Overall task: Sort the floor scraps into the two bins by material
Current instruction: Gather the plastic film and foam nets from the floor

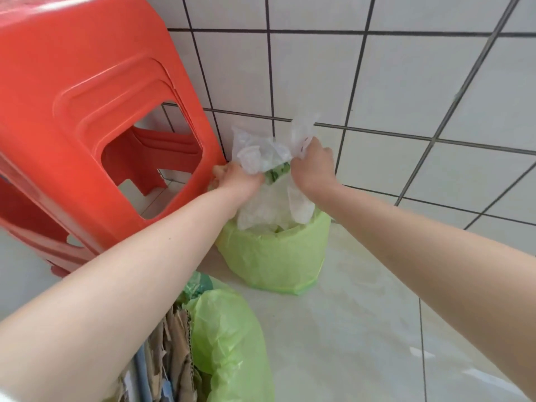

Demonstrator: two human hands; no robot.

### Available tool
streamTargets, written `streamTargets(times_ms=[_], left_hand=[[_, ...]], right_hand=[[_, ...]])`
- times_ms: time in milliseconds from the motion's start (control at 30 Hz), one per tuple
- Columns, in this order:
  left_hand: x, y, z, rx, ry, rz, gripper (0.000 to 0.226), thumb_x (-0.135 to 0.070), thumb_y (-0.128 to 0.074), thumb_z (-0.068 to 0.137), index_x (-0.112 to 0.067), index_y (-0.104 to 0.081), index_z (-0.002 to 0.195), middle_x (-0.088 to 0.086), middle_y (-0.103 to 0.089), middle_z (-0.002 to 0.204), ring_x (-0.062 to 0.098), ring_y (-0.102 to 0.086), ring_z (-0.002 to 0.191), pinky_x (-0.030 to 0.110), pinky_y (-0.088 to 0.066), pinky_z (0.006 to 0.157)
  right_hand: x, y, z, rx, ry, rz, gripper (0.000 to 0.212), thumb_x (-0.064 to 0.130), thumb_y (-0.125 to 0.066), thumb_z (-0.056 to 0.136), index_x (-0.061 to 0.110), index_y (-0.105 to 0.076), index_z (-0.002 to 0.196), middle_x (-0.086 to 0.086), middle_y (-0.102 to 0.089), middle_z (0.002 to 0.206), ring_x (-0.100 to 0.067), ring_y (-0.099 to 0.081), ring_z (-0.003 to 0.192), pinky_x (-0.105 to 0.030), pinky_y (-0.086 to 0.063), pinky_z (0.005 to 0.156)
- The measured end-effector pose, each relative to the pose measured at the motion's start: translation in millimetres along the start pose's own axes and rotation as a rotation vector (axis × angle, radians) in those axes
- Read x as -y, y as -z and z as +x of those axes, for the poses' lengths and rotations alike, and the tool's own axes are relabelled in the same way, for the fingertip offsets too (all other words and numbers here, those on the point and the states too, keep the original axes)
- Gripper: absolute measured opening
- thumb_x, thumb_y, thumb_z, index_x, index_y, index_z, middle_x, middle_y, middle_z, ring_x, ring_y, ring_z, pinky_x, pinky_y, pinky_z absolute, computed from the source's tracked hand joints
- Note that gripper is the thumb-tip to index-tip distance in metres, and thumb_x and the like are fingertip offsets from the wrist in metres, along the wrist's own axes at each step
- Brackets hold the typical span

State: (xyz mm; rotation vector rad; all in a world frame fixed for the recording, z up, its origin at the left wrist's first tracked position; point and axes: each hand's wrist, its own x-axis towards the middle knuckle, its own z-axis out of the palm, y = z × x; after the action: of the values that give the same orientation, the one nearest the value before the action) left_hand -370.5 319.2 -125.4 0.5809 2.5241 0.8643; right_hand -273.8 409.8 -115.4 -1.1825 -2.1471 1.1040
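- At frame centre, the left hand [240, 177] and right hand [311, 166] each pinched the crumpled clear plastic scraps [261, 153], fingers closed on them.
- The scraps sat above the far green-lined bin [275, 256], by the white tiled wall [406, 82].
- At lower centre, the near green-lined bin [229, 338] held brown cardboard pieces [174, 343].
- A red plastic stool [87, 111] filled the upper left.

Far bin [275, 256], green-lined, at the tiled wall [406, 82]: heaped with clear plastic [266, 207]. Left hand [240, 178] and right hand [313, 166] above it, both gripping plastic. Red stools [87, 126] left of it. Near bin [229, 338] in front, holding cardboard [177, 343].
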Motion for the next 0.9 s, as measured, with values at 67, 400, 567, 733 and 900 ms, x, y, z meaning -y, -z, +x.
streamTargets(times_ms=[67,400,567,733,900], left_hand=[[7.5,-3.0,-0.1,0.143,-0.035,0.19,0.06,-0.036,-0.052,0.089,-0.017,-0.03,0.142,0.016,-0.02,0.149,0.035,-0.027,0.135,0.04,-0.028,0.111],[25.4,-8.2,9.0,0.373,-0.361,0.454,0.037,-0.037,-0.041,0.091,-0.02,-0.054,0.121,0.007,-0.061,0.113,0.031,-0.055,0.108,0.048,-0.043,0.097],[17.0,30.8,7.7,0.135,-0.391,0.427,0.024,-0.042,-0.062,0.08,-0.022,-0.062,0.094,-0.006,-0.057,0.076,0.016,-0.058,0.074,0.027,-0.042,0.057],[28.1,54.9,16.8,0.151,-0.422,0.367,0.069,-0.046,-0.071,0.072,-0.019,-0.046,0.131,0.0,-0.053,0.121,0.021,-0.052,0.111,0.032,-0.045,0.086],[31.4,51.0,8.8,0.286,-0.594,0.318,0.106,-0.056,-0.071,0.072,-0.035,-0.002,0.149,-0.009,0.0,0.159,0.013,-0.003,0.146,0.035,-0.011,0.118]], right_hand=[[-10.9,-11.9,4.9,0.117,0.046,-0.153,0.027,0.007,-0.04,0.085,0.009,-0.05,0.11,-0.017,-0.049,0.119,-0.037,-0.045,0.107,-0.034,-0.039,0.082],[-7.6,-16.2,6.3,0.299,0.041,-0.082,0.082,0.041,-0.066,0.081,0.026,-0.017,0.145,-0.015,-0.029,0.144,-0.037,-0.038,0.128,-0.049,-0.036,0.106],[-15.8,15.6,6.4,0.431,0.099,0.028,0.091,0.05,-0.066,0.08,0.033,-0.008,0.149,-0.009,-0.027,0.152,-0.024,-0.032,0.138,-0.037,-0.032,0.108],[-28.7,40.3,0.9,0.499,0.189,-0.033,0.078,0.033,-0.067,0.084,0.036,-0.021,0.146,0.004,-0.029,0.15,-0.013,-0.034,0.132,-0.03,-0.034,0.099],[-41.4,47.1,-11.2,0.623,0.417,-0.367,0.093,0.022,-0.065,0.076,0.04,-0.009,0.148,0.009,-0.011,0.156,-0.016,-0.016,0.143,-0.037,-0.026,0.114]])
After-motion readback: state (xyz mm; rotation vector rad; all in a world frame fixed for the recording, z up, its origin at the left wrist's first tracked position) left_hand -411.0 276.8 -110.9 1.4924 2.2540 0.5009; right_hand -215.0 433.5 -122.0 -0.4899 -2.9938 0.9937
